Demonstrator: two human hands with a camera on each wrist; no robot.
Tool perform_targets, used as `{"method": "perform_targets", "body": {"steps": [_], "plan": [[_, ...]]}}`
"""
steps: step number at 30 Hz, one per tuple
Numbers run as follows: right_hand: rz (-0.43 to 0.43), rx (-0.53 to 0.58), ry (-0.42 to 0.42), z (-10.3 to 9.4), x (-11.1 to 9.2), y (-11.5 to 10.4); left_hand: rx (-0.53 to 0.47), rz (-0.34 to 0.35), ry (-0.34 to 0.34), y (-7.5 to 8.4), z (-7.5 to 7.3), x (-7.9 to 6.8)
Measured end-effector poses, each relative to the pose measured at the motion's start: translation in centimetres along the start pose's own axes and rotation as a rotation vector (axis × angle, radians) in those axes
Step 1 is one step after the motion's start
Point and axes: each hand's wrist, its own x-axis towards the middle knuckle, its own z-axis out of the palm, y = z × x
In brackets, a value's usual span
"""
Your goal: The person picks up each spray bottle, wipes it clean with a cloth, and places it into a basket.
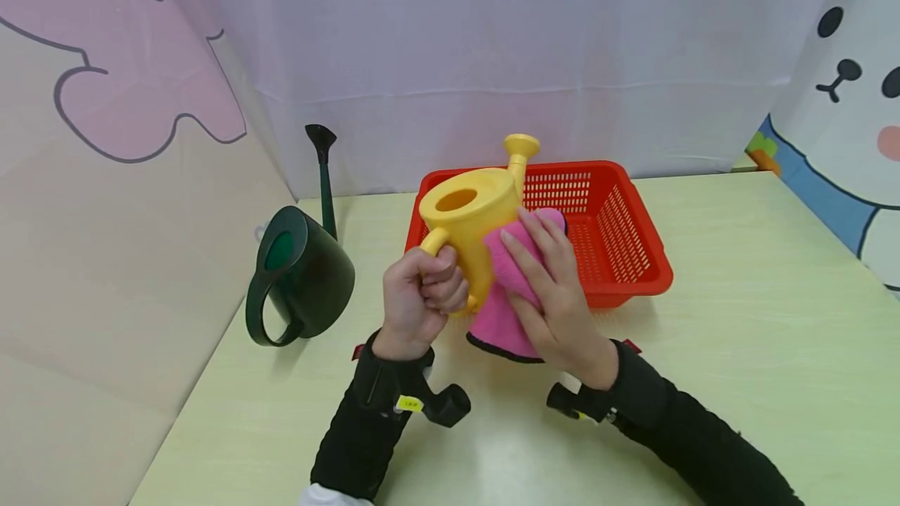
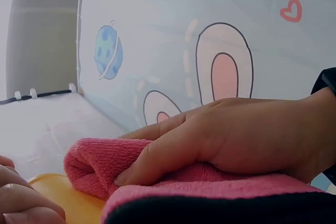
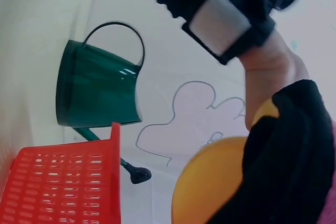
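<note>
My left hand (image 1: 425, 295) grips the handle of a yellow watering can (image 1: 474, 217), which is held up in front of a red basket and tilted a little. Against the can's right side, my right hand (image 1: 555, 295) presses a pink cloth (image 1: 506, 322) with a black edge. The right fingers lie spread and fairly straight over the cloth. In the left wrist view the pink cloth (image 2: 173, 182) is folded under the right hand's thumb and palm. Part of the yellow can (image 3: 210, 182) shows behind the cloth's dark edge in the right wrist view.
A red plastic basket (image 1: 636, 287) with slotted walls stands behind the yellow can. At the left of the table (image 1: 738, 334) is a dark green watering can (image 1: 319, 279) with a long spout. Curtains printed with cartoon figures hang around the table's back and sides.
</note>
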Motion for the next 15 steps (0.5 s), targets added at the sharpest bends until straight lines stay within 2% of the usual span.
{"method": "perform_targets", "body": {"steps": [4,8,11,13,15], "plan": [[0.154,0.233,-0.014,-1.0,0.6,0.3,-0.031,-0.017,-0.015,0.3,0.0,-0.3],[0.390,0.474,-0.001,-1.7,1.0,0.5,-0.043,-0.021,-0.045,0.5,0.1,-0.6],[0.543,0.557,0.026,-1.9,1.1,0.5,-0.040,-0.015,-0.064,0.5,0.1,-0.7],[0.576,0.568,0.034,-1.8,1.1,0.4,-0.035,-0.012,-0.069,0.5,0.0,-0.7],[0.527,0.536,0.034,-1.6,0.9,0.3,-0.030,-0.007,-0.069,0.5,0.0,-0.7]]}}
